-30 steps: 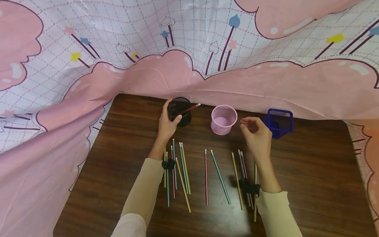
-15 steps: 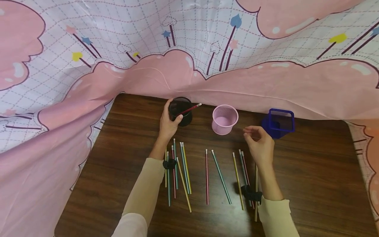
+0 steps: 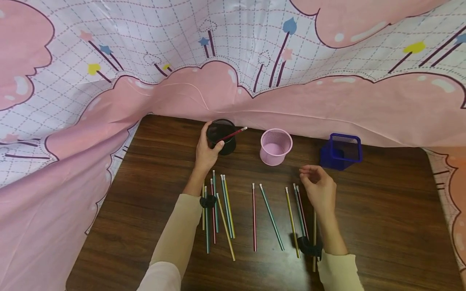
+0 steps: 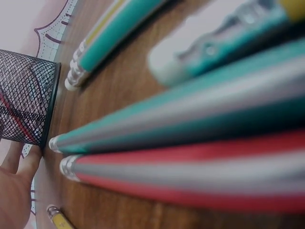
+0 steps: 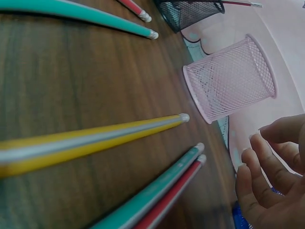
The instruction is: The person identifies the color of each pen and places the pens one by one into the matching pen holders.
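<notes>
At the back of the table, my left hand (image 3: 206,152) grips the side of a black mesh pencil cup (image 3: 229,148), with the thumb at the near side. Leaning out of that cup is a red pencil (image 3: 233,134) with a white eraser end. My right hand (image 3: 322,189) hovers near the eraser ends of a teal and red pencil pair (image 3: 300,206), fingers loosely bent and holding nothing. In the right wrist view, a gap shows between the thumb and the fingers (image 5: 257,181). A yellow pencil (image 5: 95,143) lies beside that pair.
A pink mesh cup (image 3: 272,158) stands mid-back; a blue square mesh holder (image 3: 329,161) is to its right. Several pencils (image 3: 229,206) lie under and beside the left forearm. A lone red pencil (image 3: 254,218) and a teal pencil (image 3: 272,218) lie mid-table. Patterned cloth (image 3: 204,93) hangs behind.
My right hand has drawn back from beside the pink cup and blue holder toward the pencils nearer me. The left hand stays on the black cup.
</notes>
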Demonstrator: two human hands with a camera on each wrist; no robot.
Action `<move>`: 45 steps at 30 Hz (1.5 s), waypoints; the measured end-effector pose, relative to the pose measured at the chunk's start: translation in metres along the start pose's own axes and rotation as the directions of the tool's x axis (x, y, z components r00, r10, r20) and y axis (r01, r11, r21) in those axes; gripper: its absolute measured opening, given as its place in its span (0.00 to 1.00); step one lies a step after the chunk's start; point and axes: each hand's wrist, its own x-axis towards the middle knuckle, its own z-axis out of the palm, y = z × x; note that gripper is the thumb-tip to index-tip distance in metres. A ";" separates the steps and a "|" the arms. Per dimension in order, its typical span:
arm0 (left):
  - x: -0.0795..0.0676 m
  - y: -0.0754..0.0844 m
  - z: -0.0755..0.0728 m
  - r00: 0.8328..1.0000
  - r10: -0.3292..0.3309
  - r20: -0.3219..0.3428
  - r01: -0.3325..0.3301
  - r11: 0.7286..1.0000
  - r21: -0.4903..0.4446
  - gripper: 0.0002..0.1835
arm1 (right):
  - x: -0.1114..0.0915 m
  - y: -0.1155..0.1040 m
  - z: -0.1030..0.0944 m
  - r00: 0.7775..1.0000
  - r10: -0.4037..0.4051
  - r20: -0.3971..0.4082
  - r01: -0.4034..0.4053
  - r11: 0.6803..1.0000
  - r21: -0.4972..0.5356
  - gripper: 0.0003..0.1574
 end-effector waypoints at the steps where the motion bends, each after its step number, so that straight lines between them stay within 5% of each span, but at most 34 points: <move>1: 0.000 -0.001 0.000 1.000 0.003 0.000 -0.003 1.000 -0.007 0.41 | -0.001 0.001 0.000 1.000 0.004 0.001 -0.004 1.000 0.000 0.11; 10: 0.005 -0.041 0.003 0.999 -0.038 -0.025 0.039 0.998 0.048 0.43 | -0.012 0.008 0.001 0.998 0.062 0.018 -0.062 0.998 0.029 0.11; 26: 0.005 -0.041 0.003 1.000 -0.015 -0.026 0.015 0.999 0.036 0.42 | -0.026 0.017 0.003 0.998 0.063 0.024 -0.063 0.998 0.022 0.12; 45: 0.003 -0.036 0.001 0.997 -0.072 -0.021 0.074 0.991 0.114 0.43 | -0.029 0.023 0.006 0.991 -0.043 0.130 0.075 0.965 -0.251 0.17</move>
